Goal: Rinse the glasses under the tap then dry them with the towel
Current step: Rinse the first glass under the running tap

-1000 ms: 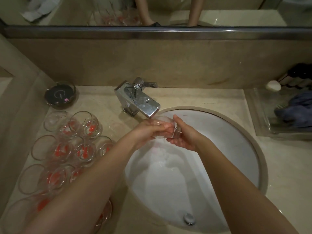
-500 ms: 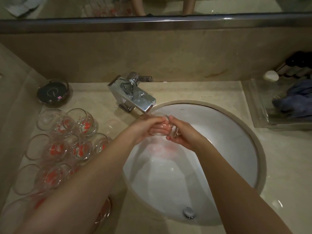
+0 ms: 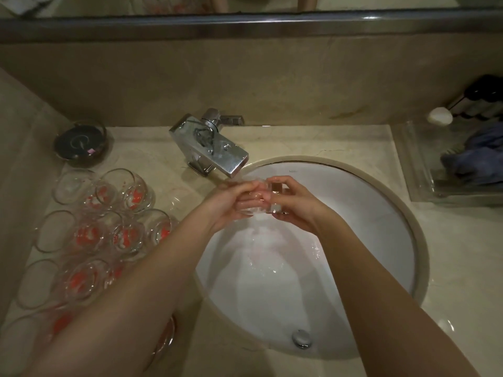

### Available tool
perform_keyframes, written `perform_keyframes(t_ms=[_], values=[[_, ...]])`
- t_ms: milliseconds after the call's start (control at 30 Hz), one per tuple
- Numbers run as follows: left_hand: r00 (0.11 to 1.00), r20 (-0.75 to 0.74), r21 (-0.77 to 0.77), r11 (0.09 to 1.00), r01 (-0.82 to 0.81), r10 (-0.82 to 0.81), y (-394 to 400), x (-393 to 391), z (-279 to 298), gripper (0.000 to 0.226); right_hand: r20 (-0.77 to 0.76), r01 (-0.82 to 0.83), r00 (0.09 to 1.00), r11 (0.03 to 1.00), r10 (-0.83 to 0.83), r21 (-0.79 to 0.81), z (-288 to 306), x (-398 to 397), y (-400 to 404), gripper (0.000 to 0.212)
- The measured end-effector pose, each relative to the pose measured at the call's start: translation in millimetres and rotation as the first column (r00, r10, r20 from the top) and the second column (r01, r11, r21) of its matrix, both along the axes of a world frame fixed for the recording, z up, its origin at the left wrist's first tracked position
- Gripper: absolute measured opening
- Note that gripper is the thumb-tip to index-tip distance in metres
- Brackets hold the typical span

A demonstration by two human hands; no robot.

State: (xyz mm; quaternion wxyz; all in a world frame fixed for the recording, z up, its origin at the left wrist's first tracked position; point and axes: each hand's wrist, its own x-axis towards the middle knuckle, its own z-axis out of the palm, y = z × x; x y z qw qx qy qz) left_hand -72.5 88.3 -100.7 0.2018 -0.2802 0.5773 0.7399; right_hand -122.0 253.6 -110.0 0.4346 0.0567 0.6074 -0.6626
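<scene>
Glass in hand: one glass (image 3: 261, 198) under the tap (image 3: 215, 148), left hand (image 3: 231, 205) and right hand (image 3: 296, 205) fingers grasping it.
Left: cluster of glasses (image 3: 109, 221) by counter's left edge; drying not begun, I judge.

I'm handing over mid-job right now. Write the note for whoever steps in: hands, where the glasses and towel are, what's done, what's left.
Left hand and right hand both grip one clear glass under the tap, over the sink; water is running.
The other glasses, clear with red marks, crowd the counter left of the sink.
A blue cloth, likely the towel, lies in the clear tray on the right.
Done: this glass is being rinsed. Which others are rinsed, cannot tell.
Left: finish rinsing, dry with the towel, repeat for the rest.
</scene>
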Motion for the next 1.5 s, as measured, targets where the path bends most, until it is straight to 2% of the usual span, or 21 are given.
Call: perform_keyframes(t_ms=[100,167,200,267,333,400,433,533,600,667,733,800,900,1033,1100,1133,1200,1233,1333,1433,1500], values=[[1.0,-0.025,-0.029,1.0,0.007,-0.007,-1,5,-1,0.01,-0.024,-0.048,0.999,0.999,0.048,0.003,0,1,4,0.044],[0.999,-0.044,-0.022,1.0,0.004,-0.005,0,8,-1,0.009,0.115,-0.005,0.993,1.0,0.008,-0.026,3,3,1,0.039],[0.999,-0.049,-0.014,1.0,0.005,-0.005,2,8,1,0.01,0.196,0.005,0.981,0.999,0.001,-0.033,4,3,-1,0.044],[0.999,-0.047,-0.01,1.0,-0.008,0.007,6,9,1,0.01,0.258,-0.012,0.966,1.0,0.012,-0.002,5,2,-5,0.047],[0.998,-0.036,-0.021,0.999,-0.046,0.045,6,9,-1,0.008,0.203,-0.042,0.979,0.999,0.035,0.029,6,1,-6,0.034],[0.997,-0.02,-0.015,0.997,-0.075,0.074,3,10,-4,0.011,0.075,-0.1,0.992,0.994,0.097,0.034,7,-1,-3,0.022],[0.997,-0.013,-0.01,0.997,-0.08,0.08,2,10,-4,0.011,0.019,-0.113,0.993,0.993,0.113,0.04,8,-1,0,0.023],[0.995,-0.02,0.016,0.995,-0.097,0.097,4,11,-2,0.008,-0.057,-0.127,0.99,0.991,0.128,0.032,6,-5,6,0.045],[0.994,-0.042,0.044,0.994,-0.098,0.1,6,10,2,0.008,-0.03,-0.128,0.991,0.991,0.129,0.033,7,-7,7,0.042],[0.994,-0.061,0.054,0.995,-0.083,0.086,5,7,4,0.014,0.073,-0.1,0.993,0.994,0.096,0.044,11,-8,5,0.035],[0.995,-0.066,0.035,0.997,-0.075,0.077,4,6,6,0.008,0.128,-0.073,0.99,0.99,0.057,0.123,10,-10,4,0.049],[0.996,-0.059,0.006,0.997,-0.072,0.072,1,5,7,0.005,0.107,-0.077,0.992,0.985,0.061,0.156,8,-12,4,0.053],[0.996,-0.052,-0.006,0.998,-0.066,0.066,-3,3,8,0.007,0.075,-0.024,0.997,0.999,0.021,0.04,4,-12,6,0.035],[0.996,-0.062,0.01,0.998,-0.066,0.066,-6,0,11,0.014,-0.041,-0.002,0.999,1.0,0.003,0.008,-2,-11,6,0.046],[0.996,-0.079,0.016,0.999,-0.048,0.049,-6,-1,12,0.02,0.001,0.009,1.0,0.999,-0.009,-0.031,-3,-12,4,0.036],[0.996,-0.087,0.015,0.999,-0.032,0.033,-6,-1,12,0.016,0.041,0.014,0.999,0.999,-0.013,-0.033,-1,-13,3,0.037],[0.996,-0.089,0.008,1.0,-0.02,0.021,-6,-2,12,0.009,0.107,0.028,0.994,1.0,-0.029,0.015,2,-14,0,0.053],[0.996,-0.087,0.008,1.0,-0.025,0.025,-6,-2,13,0.012,0.111,0.022,0.994,0.999,-0.025,0.025,2,-15,-1,0.052],[0.998,-0.063,0.001,1.0,-0.029,0.029,-7,-3,11,0.018,0.041,0.013,0.999,1.0,-0.012,-0.023,-3,-13,0,0.033],[0.999,-0.047,0.008,1.0,0.008,-0.008,-10,-3,8,0.012,-0.076,-0.016,0.997,1.0,0.015,-0.01,-9,-13,2,0.042],[0.998,-0.059,0.005,0.999,0.037,-0.036,-9,-4,5,0.014,0.008,-0.011,1.0,0.999,0.012,-0.047,-6,-13,1,0.036]])
